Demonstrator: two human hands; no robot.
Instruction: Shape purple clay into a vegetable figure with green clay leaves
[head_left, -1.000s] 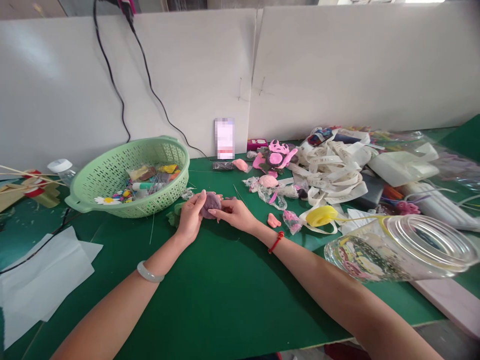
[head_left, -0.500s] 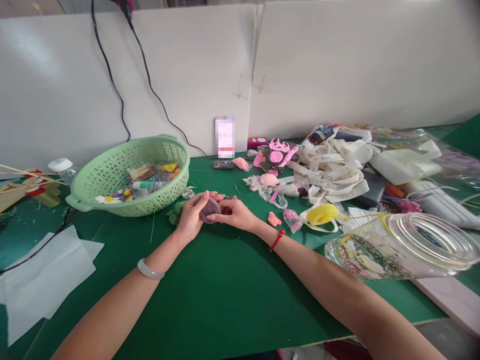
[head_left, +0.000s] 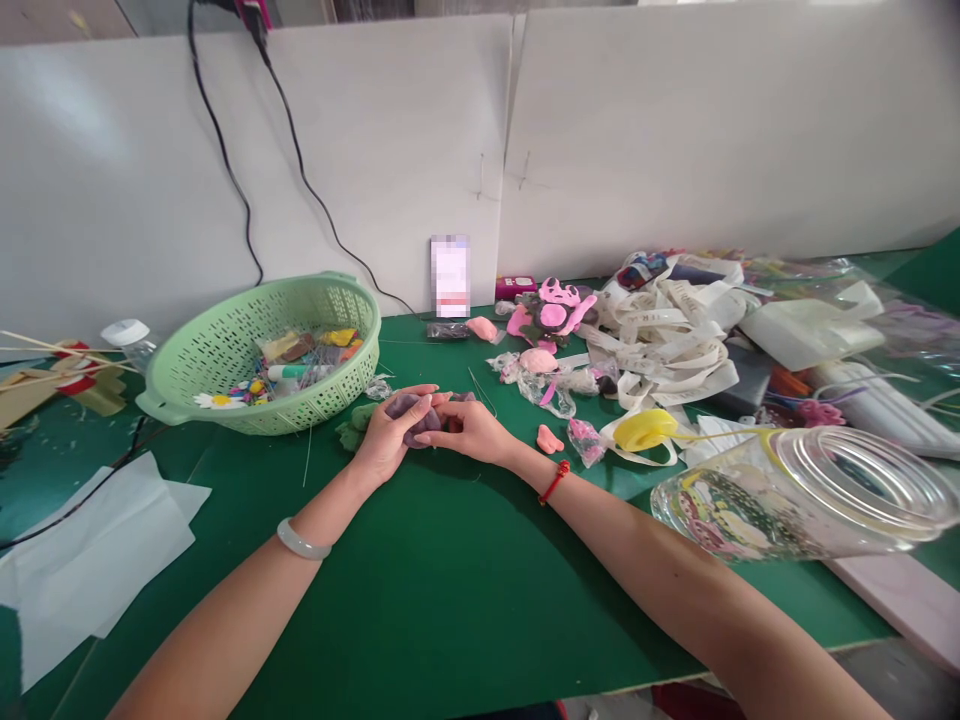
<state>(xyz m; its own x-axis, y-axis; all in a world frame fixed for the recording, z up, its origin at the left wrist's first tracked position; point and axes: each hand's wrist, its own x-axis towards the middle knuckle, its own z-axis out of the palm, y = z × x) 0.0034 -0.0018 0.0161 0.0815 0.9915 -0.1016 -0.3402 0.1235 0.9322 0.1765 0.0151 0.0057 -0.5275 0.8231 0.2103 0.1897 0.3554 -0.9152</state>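
Greyish-purple lump (head_left: pixel 424 428) mid-scene over the green table (head_left: pixel 420 600), partly hidden by fingers. Left hand (head_left: pixel 385 437) wrapped round its left side, thumb across it; right hand (head_left: pixel 472 430) has thumb and fingers pressed to its right side. Just left, a crumpled green piece (head_left: pixel 351 432). Farther left, a pale green basket (head_left: pixel 330 392) of small bits. Far side, an upright phone (head_left: pixel 450 277). Right, a pink figure (head_left: pixel 555 318), then tangled white ribbon (head_left: pixel 675 320); near right, a clear jar (head_left: pixel 795 510).
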